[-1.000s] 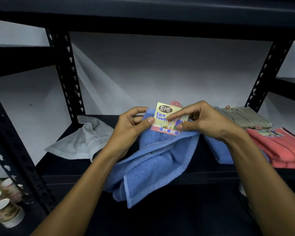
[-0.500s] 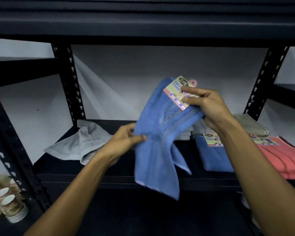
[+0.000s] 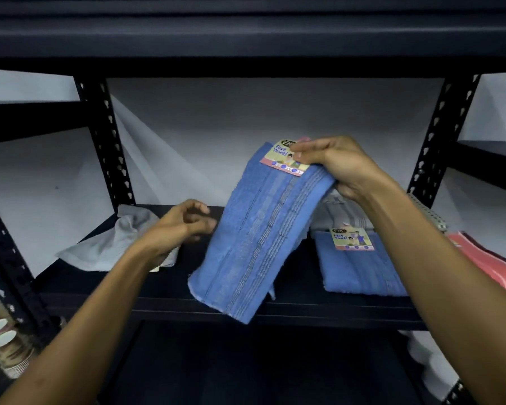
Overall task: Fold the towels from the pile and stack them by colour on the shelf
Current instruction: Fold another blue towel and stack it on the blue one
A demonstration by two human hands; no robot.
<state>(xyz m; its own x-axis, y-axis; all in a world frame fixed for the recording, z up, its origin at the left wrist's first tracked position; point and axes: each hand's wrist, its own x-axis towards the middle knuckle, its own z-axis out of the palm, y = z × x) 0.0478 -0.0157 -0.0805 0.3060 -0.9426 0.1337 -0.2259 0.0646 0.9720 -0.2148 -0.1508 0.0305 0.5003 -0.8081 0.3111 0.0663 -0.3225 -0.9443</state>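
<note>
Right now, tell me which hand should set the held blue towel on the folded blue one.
The right hand. It already grips the blue towel at its labelled top edge, above the folded blue towel on the shelf. The left hand holds nothing and sits farther left, near the grey towel.

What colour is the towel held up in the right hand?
Blue, with stitched stripes along its length; the towel shows clearly in the head view.

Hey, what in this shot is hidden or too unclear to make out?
Head view only:
- Pink towels: cut off by the right edge and the right forearm.
- Grey towels: mostly hidden behind the held blue towel and right hand.
- Left hand: blurred, empty.
- Label small print: unreadable.
</note>
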